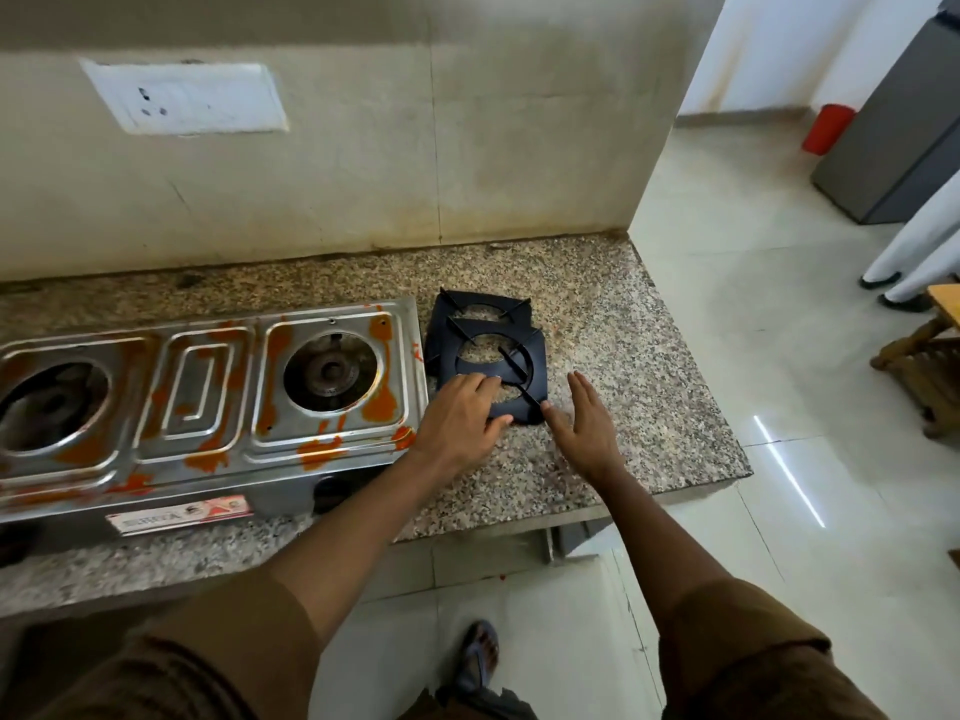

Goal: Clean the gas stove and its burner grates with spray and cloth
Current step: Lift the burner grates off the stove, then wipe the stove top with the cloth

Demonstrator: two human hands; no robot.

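Black square grates (pixel 536 377) stacked on the speckled granite table (pixel 623 366). Left hand (pixel 460 415) lies over the near corner, maybe pinching, can't tell; right hand (pixel 589 423) flat, spread, thumb touching.

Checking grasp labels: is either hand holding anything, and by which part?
The left hand grips the top grate by its near-left corner; the right hand is open, its thumb touching the near-right corner.

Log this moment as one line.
grates: off stove, stacked on counter | left hand: holds top grate | right hand: open | stove: stained orange
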